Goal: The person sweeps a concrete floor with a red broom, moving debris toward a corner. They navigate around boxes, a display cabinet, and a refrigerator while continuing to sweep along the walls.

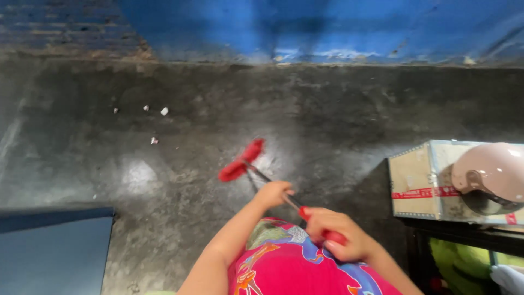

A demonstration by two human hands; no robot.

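Bright pink patterned fabric of your garment [289,262] sits closest to the lens, at the bottom edge of view. Your right hand [338,236] has its fingers curled shut around the red grip end of a thin dark-shafted floor brush [256,172]. Your left hand [273,193] is closed around the shaft further down. The brush's red bristle head [241,160] rests on the dark grey concrete floor [229,109], near its middle and well short of the blue painted wall [327,27] at its far edge. Small white scraps of litter [164,111] lie on the floor, left of the head and apart from it. At the right edge, a pale pink helmet [491,175] sits on a taped cardboard box [417,183].
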